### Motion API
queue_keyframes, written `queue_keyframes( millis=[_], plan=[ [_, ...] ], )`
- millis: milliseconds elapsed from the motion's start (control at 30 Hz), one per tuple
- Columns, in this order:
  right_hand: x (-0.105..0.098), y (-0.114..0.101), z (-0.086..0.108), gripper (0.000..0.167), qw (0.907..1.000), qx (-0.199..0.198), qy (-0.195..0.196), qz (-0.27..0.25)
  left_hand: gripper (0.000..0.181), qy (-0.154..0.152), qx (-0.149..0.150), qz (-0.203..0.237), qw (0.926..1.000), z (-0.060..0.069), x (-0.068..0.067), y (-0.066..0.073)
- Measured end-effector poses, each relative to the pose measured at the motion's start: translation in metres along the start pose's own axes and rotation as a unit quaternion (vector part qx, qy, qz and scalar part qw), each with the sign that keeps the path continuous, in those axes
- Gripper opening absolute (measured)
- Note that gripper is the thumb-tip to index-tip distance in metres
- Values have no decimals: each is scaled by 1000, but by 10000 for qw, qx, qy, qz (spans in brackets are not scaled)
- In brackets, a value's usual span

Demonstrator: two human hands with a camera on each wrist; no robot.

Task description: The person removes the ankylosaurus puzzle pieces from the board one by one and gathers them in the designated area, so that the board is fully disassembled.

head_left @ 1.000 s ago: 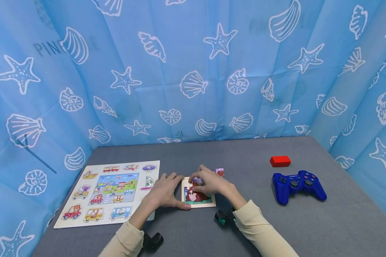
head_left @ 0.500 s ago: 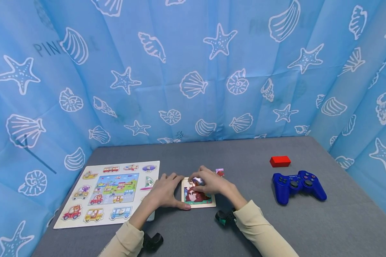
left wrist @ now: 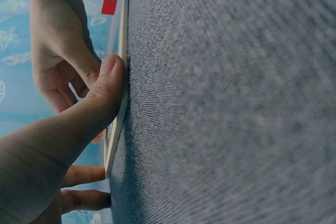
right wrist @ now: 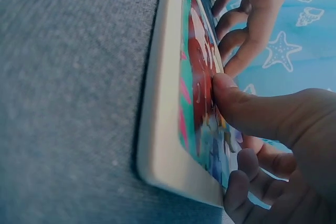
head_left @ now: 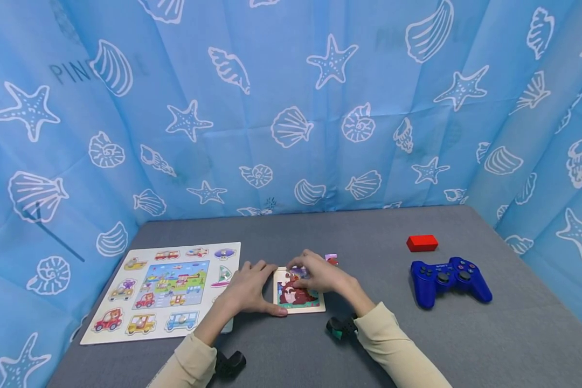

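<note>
A: Surface?
B: Worktop (head_left: 368,350), one, covered in grey woven cloth.

A: Room?
B: Curtain (head_left: 252,129), light blue, creased, hung behind the worktop and round both sides; printed with white starfish and shells, faint lettering at upper left.

A: Centre item?
B: Framed jigsaw puzzle (head_left: 306,310), pale wood rim, lying flat mid-worktop between the hands.

A: Left hand (head_left: 252,288)?
B: Gripping the puzzle's left side, thumb at the near edge, fingers at the far corner.

A: Right hand (head_left: 320,275)?
B: Over the puzzle, fingers bent, thumb touching the picture; whether a piece is pinched, cannot tell.

A: Remainder?
B: Loose jigsaw piece (head_left: 331,260), pink and red, just beyond the right hand. Peg puzzle board (head_left: 147,255), vehicle pieces, at left. Red block (head_left: 422,243), at right, behind a blue game controller (head_left: 451,281) marked SONY.
</note>
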State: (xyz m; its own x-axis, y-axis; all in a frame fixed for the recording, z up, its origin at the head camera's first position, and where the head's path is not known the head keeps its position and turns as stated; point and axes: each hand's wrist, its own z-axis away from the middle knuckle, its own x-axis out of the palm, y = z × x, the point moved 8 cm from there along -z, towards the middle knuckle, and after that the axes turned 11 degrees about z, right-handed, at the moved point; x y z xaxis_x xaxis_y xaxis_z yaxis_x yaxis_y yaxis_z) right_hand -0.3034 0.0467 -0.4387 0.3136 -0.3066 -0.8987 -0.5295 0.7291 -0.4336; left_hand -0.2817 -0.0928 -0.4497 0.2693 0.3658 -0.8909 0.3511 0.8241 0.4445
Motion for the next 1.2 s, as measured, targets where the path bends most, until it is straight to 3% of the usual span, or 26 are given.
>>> queue_keyframes(
  millis=[200,767,967,1200],
  plan=[
    [1,2,0,34,10000,48,-19,-26,104,-19,-32,-39,10000,0,1,0],
    [-9,4,6,33,9988,-331,346,-67,104,4,-71,-52,10000,-2,1,-3],
    [-22,16,14,32,9977,-428,517,-32,104,-36,-126,-76,9999,-2,1,-2],
    [-39,42,29,33,9978,-159,624,126,105,-36,-161,-111,9998,-1,1,-2]
  ],
)
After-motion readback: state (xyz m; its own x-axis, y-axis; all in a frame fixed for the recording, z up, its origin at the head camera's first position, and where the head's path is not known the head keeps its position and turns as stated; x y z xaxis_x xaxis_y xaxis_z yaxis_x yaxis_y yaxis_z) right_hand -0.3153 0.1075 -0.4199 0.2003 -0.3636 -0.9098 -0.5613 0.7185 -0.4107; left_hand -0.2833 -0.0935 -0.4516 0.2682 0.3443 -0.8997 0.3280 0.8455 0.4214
